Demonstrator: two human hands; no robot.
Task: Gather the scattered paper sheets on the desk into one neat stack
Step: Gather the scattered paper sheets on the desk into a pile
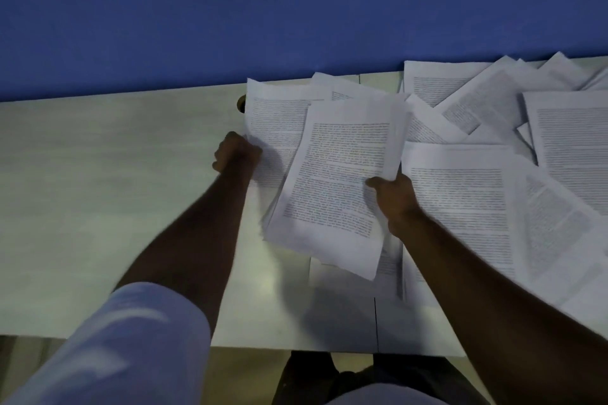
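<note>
White printed sheets lie scattered over the right half of the pale desk (98,174). My right hand (394,197) grips a small bundle of sheets (339,181) at its right edge, held tilted just above the desk. My left hand (235,153) pinches the left edge of a single sheet (273,122) that lies partly under the bundle. More loose sheets (460,200) overlap at odd angles to the right and at the back (477,99), running out of view at the right edge.
A blue partition wall (230,10) rises right behind the desk. A round cable hole (241,102) shows at the back edge, partly covered by paper. A seam (376,322) runs across the desktop near the front edge. My legs are below the desk front.
</note>
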